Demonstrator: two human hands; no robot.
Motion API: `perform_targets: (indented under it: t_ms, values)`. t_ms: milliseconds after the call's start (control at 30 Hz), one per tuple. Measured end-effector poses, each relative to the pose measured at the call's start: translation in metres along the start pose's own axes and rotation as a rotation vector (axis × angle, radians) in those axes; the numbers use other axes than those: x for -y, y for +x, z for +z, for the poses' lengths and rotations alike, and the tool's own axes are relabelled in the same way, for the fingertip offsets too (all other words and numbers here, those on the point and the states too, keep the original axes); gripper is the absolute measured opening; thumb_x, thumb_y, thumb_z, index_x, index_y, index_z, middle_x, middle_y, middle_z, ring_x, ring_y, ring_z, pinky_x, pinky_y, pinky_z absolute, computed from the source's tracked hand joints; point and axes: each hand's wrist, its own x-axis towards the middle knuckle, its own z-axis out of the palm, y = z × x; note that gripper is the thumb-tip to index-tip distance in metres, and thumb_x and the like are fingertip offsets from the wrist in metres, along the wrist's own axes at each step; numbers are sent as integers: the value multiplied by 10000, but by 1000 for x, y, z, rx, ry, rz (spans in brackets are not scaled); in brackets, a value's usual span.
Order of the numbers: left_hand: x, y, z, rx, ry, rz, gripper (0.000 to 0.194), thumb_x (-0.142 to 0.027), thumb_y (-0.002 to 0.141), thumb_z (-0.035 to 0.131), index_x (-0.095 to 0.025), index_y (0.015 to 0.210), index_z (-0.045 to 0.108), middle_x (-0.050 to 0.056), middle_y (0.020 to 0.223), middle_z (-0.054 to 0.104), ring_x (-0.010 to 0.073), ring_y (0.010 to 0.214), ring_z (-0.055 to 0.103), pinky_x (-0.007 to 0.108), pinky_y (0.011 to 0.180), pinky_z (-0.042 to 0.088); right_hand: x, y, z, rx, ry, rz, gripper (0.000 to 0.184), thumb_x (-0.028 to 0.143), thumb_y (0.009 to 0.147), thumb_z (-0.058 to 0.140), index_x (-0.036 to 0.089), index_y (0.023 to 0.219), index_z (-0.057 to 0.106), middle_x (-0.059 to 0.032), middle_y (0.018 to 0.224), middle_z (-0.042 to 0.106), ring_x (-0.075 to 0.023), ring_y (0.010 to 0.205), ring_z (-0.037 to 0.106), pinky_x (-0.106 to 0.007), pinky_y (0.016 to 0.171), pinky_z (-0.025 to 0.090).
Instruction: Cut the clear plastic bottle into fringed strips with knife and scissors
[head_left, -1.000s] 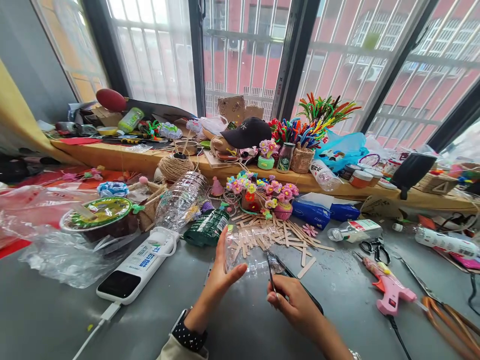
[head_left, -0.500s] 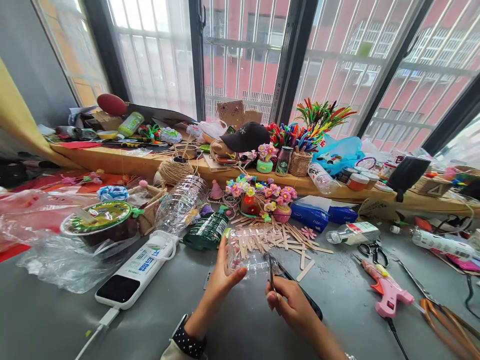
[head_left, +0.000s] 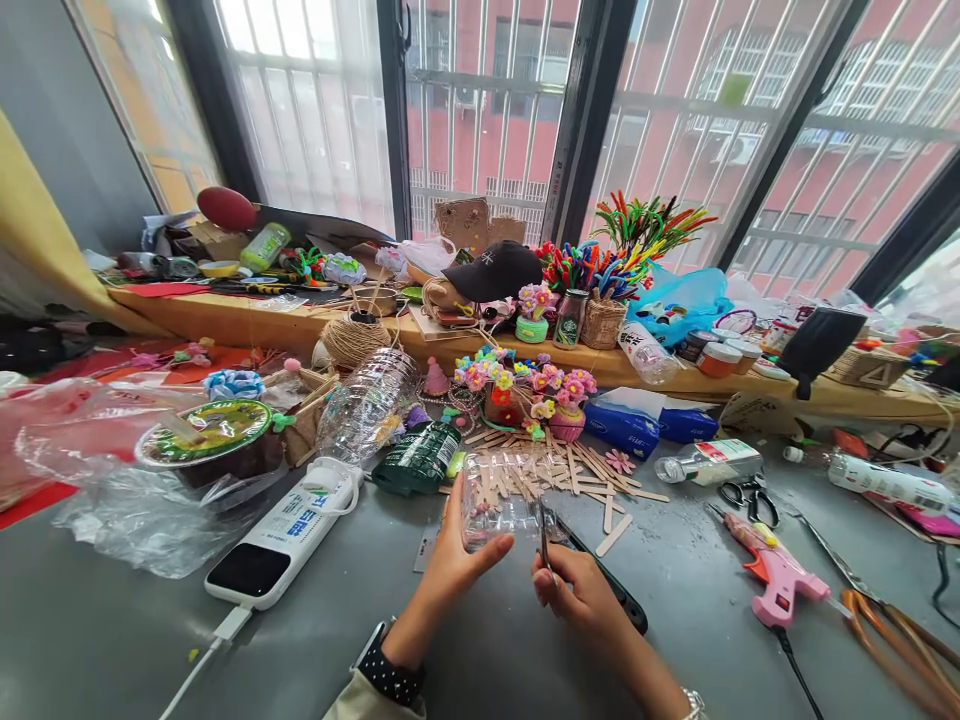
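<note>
My left hand (head_left: 456, 578) is wrapped round a clear, ribbed plastic bottle piece (head_left: 495, 505), its thumb along the near side and its fingers partly hidden behind the plastic. My right hand (head_left: 581, 600) grips a pair of small dark scissors (head_left: 543, 535), blades pointing up against the right-hand edge of the bottle piece. How far the blades reach into the plastic is hard to make out. Beneath and beside my right hand lies a long dark tool (head_left: 626, 600), partly covered. Behind the bottle piece, wooden craft sticks (head_left: 592, 470) are scattered on the grey table (head_left: 315, 655).
To the left lie a white power bank (head_left: 289, 545) with a cable and a lidded bowl (head_left: 217, 440). A green plastic piece (head_left: 417, 458) sits behind my left hand. On the right are pliers (head_left: 750, 500), a pink glue gun (head_left: 784, 580) and large scissors (head_left: 874, 605).
My left hand and the bottle piece have shifted slightly to the right, and the plastic is turned a little. The right hand stays nearly in place with the scissors. The view has moved slightly.
</note>
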Motion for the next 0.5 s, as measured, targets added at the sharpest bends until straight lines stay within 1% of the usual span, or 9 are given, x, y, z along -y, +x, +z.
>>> perform_targets:
  t_ms: [67,133,200,267,333,433,500]
  values:
    - [-1,0,-1,-5,5,-5,1033,-540,496,711,-215,1332,197,154,1362,276,354,1176,372,436,877,406,0,1,1,10,-14,0,547,673,773,230,193,598,427,18,537,457,-116,513,437,-233,525,329]
    - [-4,2,-3,-7,-48,-37,1042,-582,461,708,-194,1312,247,162,1353,294,364,1182,361,431,887,391,0,1,0,21,-49,-4,555,677,770,221,193,599,431,11,553,462,-124,534,443,-238,532,331]
    - [-8,5,-7,-3,-154,-130,1032,-651,451,668,-174,1286,294,173,1337,319,369,1174,367,413,857,404,0,0,-1,30,-82,-7,555,671,778,205,194,602,430,5,566,469,-128,545,446,-240,537,332]
    - [-15,6,-11,1,-261,-247,991,-704,493,600,-172,1275,304,173,1312,351,355,1159,386,384,803,431,0,-1,-3,48,-111,-13,553,661,786,192,194,606,426,-3,579,483,-132,556,455,-243,546,336]
    - [-21,6,-13,-2,-300,-298,952,-695,536,583,-211,1292,266,156,1278,386,329,1133,416,354,761,448,-1,-2,-3,71,-143,-15,556,658,790,177,193,614,426,-12,591,496,-138,564,465,-247,551,338]
    - [-30,4,-12,14,-286,-296,930,-649,546,617,-303,1308,211,125,1243,392,312,1069,467,351,723,461,-1,-2,-4,90,-192,-19,566,664,787,163,193,627,433,-17,598,501,-144,566,469,-250,547,333]
    - [-33,3,-11,44,-276,-291,911,-616,541,639,-331,1299,223,118,1244,372,314,1054,471,362,714,464,-2,-2,-4,92,-216,-16,563,661,789,170,193,632,440,-16,600,502,-143,564,468,-247,541,328]
